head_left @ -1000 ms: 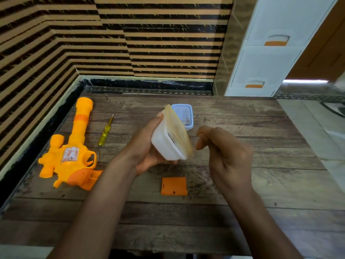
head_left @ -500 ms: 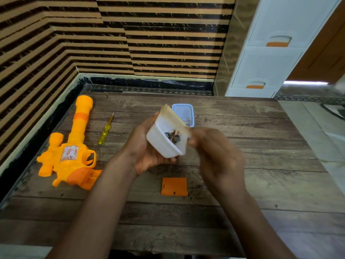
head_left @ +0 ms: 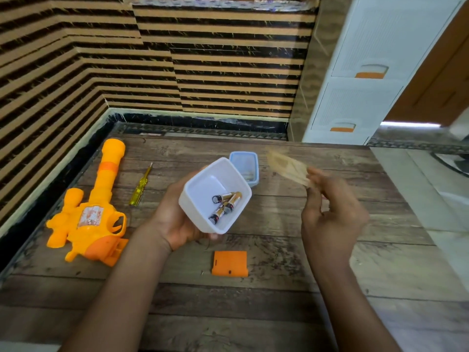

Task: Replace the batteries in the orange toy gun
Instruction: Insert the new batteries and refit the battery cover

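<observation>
My left hand [head_left: 175, 219] holds a small white plastic box [head_left: 203, 186], tilted toward me above the table, with several gold-and-black batteries [head_left: 225, 203] lying inside. To its right, my right hand [head_left: 330, 207] pinches the box's translucent yellowish lid [head_left: 288, 166], which is blurred and lifted clear of the box. The orange toy gun [head_left: 88, 214] lies on the table at the left, barrel pointing away. Its orange battery cover [head_left: 229, 264] lies flat on the table below the box.
A yellow-handled screwdriver [head_left: 140, 188] lies between the gun and my left hand. A blue-rimmed container [head_left: 245, 165] stands behind the white box. The wooden table [head_left: 279, 288] meets striped walls at left and back; a white drawer cabinet [head_left: 363, 72] stands at the back right.
My right hand has peeled the lid off the white box and swung it up to the right. The left hand has tipped the box open side up, showing the batteries.
</observation>
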Action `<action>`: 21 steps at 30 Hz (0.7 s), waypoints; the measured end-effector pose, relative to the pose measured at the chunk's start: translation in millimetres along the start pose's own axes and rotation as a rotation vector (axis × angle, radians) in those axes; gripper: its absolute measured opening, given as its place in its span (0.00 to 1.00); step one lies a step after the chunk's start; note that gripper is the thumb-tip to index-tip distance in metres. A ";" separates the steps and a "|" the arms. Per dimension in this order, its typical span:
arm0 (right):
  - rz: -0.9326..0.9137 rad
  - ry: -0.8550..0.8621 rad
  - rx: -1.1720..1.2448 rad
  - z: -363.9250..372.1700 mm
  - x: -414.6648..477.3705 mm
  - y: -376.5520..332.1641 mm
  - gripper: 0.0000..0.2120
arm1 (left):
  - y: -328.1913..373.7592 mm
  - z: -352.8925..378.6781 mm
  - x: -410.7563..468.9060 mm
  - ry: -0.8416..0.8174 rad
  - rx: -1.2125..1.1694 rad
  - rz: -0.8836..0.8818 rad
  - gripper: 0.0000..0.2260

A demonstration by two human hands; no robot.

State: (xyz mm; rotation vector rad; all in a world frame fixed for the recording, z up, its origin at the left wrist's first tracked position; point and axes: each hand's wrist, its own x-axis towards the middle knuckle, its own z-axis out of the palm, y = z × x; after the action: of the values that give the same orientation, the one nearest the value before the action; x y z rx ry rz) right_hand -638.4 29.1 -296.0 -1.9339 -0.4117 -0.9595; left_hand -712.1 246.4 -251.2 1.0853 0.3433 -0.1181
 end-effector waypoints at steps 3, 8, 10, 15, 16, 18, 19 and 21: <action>0.028 -0.067 -0.085 3.4 0.5 14.4 0.09 | -1.3 0.3 3.0 0.005 -0.054 -0.015 0.20; 0.461 -0.202 0.131 10.2 3.1 31.2 0.04 | -3.5 4.9 4.2 -0.002 -0.044 -0.007 0.19; 0.477 -0.280 0.150 12.5 3.6 33.3 0.11 | -3.8 8.1 2.6 -0.012 -0.020 -0.003 0.19; 0.485 -0.418 -0.051 20.9 -3.6 41.6 0.12 | -6.7 13.0 2.8 -0.039 0.000 -0.039 0.19; 0.448 -0.445 -0.064 22.8 -4.3 40.5 0.12 | -7.7 13.9 3.3 -0.041 0.006 -0.050 0.19; 0.335 -0.520 -0.146 28.2 -5.8 41.5 0.13 | -9.6 15.5 4.7 -0.043 0.021 -0.072 0.20; 0.311 -0.546 -0.183 31.2 -5.2 41.3 0.14 | -11.0 15.5 6.1 -0.039 0.029 -0.082 0.20; 0.317 -0.580 -0.214 37.2 -4.2 40.7 0.17 | -13.7 15.5 8.2 -0.025 0.043 -0.089 0.20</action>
State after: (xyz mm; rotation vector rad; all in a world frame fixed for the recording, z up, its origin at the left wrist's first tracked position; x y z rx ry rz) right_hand -599.1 39.2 -333.5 -2.3767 -0.3189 -0.2321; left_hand -704.6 226.9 -258.9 1.1101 0.3676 -0.2186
